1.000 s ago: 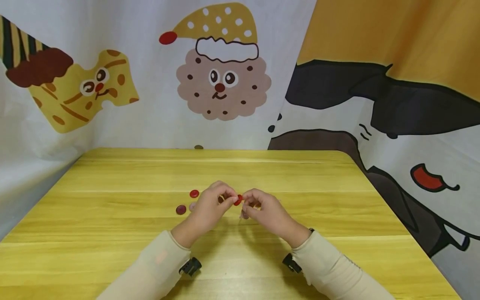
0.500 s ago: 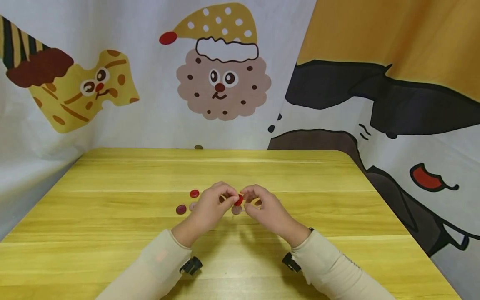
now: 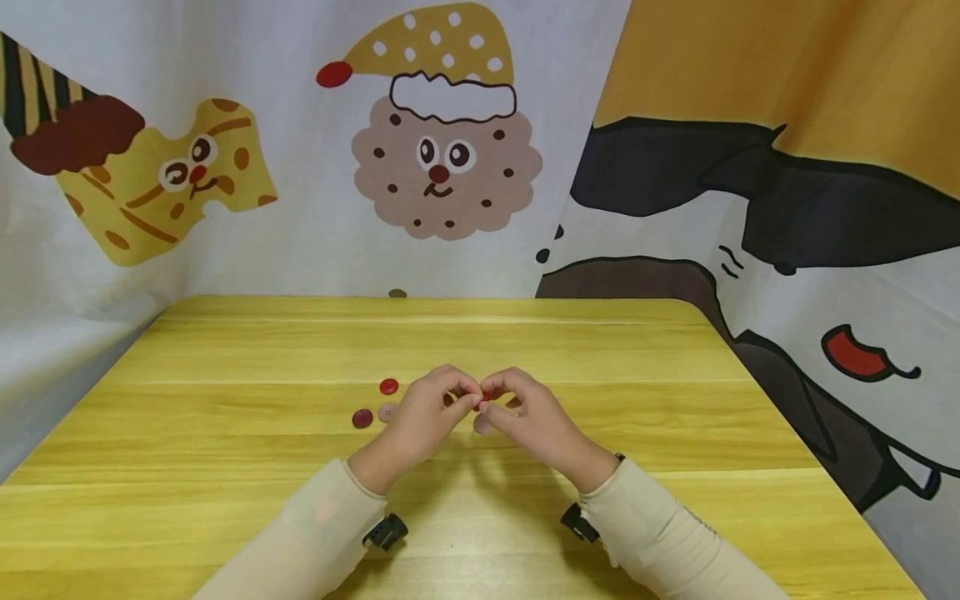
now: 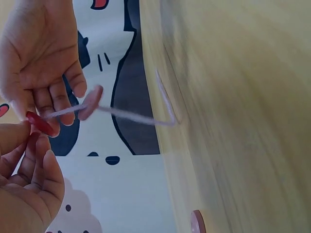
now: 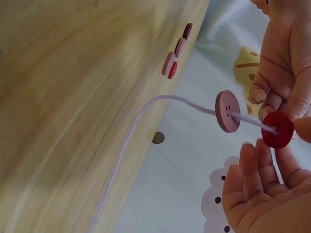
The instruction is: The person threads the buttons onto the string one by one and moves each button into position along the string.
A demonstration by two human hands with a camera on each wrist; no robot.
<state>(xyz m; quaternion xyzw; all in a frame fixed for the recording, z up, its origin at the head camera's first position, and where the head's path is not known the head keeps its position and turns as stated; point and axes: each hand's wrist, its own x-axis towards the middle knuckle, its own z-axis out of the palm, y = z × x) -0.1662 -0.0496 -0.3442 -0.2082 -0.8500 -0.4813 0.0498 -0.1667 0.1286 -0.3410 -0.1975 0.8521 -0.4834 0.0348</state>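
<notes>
Over the middle of the table, my left hand (image 3: 423,412) and right hand (image 3: 543,425) meet at a small red button (image 5: 278,138). The left thumb and fingers pinch it, and the right fingertips grip it from the other side, partly hiding it. A pale lilac string (image 5: 129,133) reaches the red button's middle. Farther back, the string passes through a pink button (image 5: 223,104), which hangs just below the hands. Its tail trails down onto the table, as the left wrist view shows.
On the wooden table (image 3: 247,467), left of the hands, lie a red button (image 3: 388,386), a dark red button (image 3: 362,418) and a pink button (image 3: 387,412). A printed cloth (image 3: 300,225) hangs behind the table. Both wrists wear small black cameras.
The right fingers opened off the red button, leaving it in the left hand, then closed in on it again. The hanging pink button swung out from the right fingers.
</notes>
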